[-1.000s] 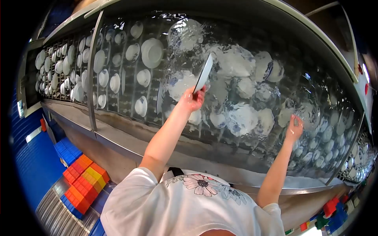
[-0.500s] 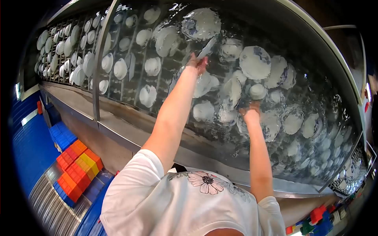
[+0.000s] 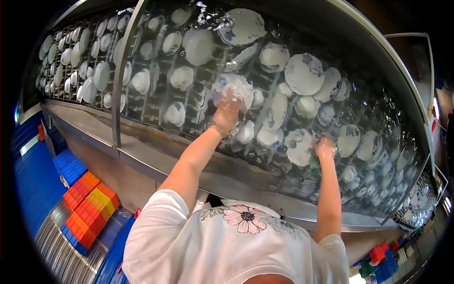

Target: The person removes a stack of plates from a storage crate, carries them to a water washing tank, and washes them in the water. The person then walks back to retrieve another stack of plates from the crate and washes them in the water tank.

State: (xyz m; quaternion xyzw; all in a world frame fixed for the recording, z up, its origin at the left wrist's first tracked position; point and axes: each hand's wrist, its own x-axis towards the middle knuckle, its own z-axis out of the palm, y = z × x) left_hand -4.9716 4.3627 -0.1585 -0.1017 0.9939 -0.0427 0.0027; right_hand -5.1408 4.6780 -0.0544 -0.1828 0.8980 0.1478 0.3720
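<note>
My left hand (image 3: 227, 110) is in the water with its fingers on a white plate (image 3: 243, 90) with blue decoration; the plate breaks the surface and the water ripples around it. My right hand (image 3: 325, 147) is dipped in the water further right, its fingertips blurred by splashing. Just left of it lies a white patterned plate (image 3: 299, 147); whether the fingers touch it I cannot tell. Beyond both hands are a large white plate (image 3: 304, 74) with a blue pattern, a small white bowl (image 3: 307, 107), and a tilted plate (image 3: 276, 111).
A long metal tank (image 3: 265, 187) holds the water and many submerged dishes. At left, plates stand on a slatted conveyor (image 3: 71, 61) behind a metal upright (image 3: 117, 94). Orange, yellow and blue plastic crates (image 3: 90, 213) are stacked below the left side.
My left hand has come back toward me, from a tilted plate onto a patterned plate. That tilted plate now lies in the water. My right hand has shifted right and slightly nearer.
</note>
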